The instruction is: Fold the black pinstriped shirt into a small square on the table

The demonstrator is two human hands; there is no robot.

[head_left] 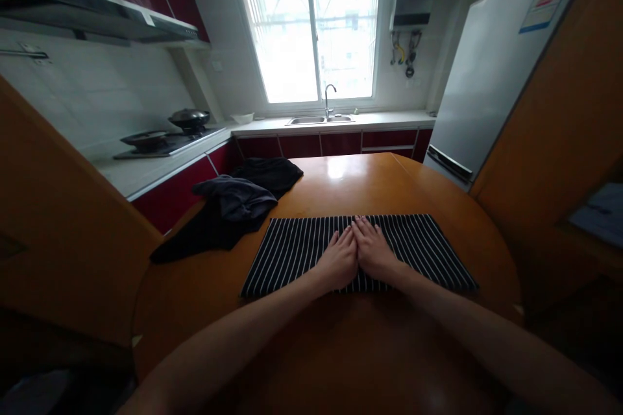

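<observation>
A black cloth with white stripes [292,249], folded into a wide flat rectangle, lies on the wooden table [370,185]. Flat on its middle rests my left hand [339,259], fingers stretched out and pointing away from me. My right hand [374,249] lies right beside it, also with straight fingers, and the two hands touch along their inner sides. Neither hand grasps anything. The part of the cloth under my palms is hidden.
Dark crumpled clothes [243,198] lie at the table's left. Beyond the table runs a counter with a sink [311,120] and faucet [328,100]. A stove with a wok [189,118] stands left, a refrigerator [487,78] right.
</observation>
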